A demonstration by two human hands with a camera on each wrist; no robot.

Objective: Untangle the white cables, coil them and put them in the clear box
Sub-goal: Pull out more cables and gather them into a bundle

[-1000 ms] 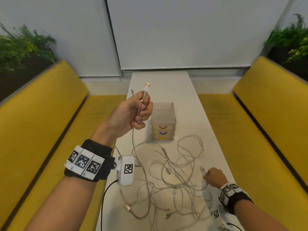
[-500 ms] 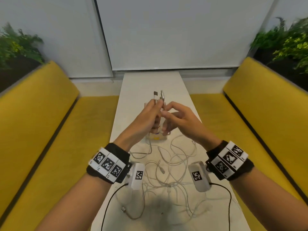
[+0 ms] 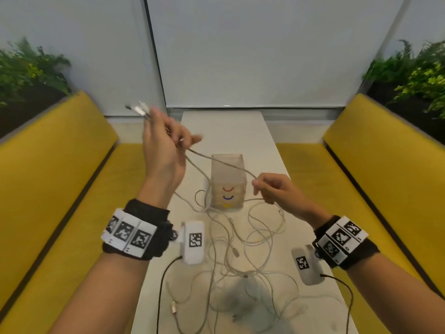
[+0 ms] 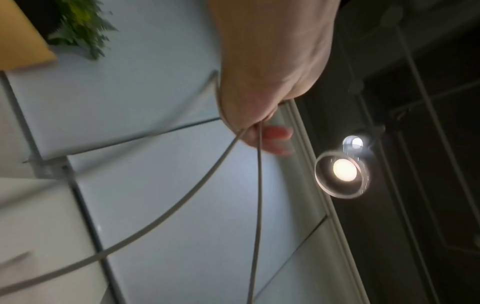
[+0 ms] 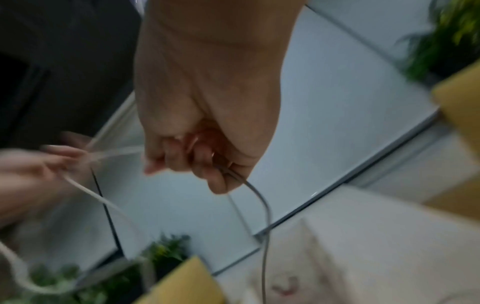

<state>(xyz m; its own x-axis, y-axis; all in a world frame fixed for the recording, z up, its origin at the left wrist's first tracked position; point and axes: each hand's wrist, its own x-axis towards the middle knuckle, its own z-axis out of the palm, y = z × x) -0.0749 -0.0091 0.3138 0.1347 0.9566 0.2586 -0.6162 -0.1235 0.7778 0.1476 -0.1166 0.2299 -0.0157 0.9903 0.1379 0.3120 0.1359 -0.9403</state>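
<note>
Up above the table [image 3: 226,131], the left hand [image 3: 163,150] has its grip pinched around two plug ends of a white cable [image 3: 216,162], connectors poking out past the fingers. That cable runs down to the right hand [image 3: 277,191], curled around it just over the clear box [image 3: 227,172]. Rest of the cables [image 3: 240,249] sit tangled on the table nearer the person.
</note>
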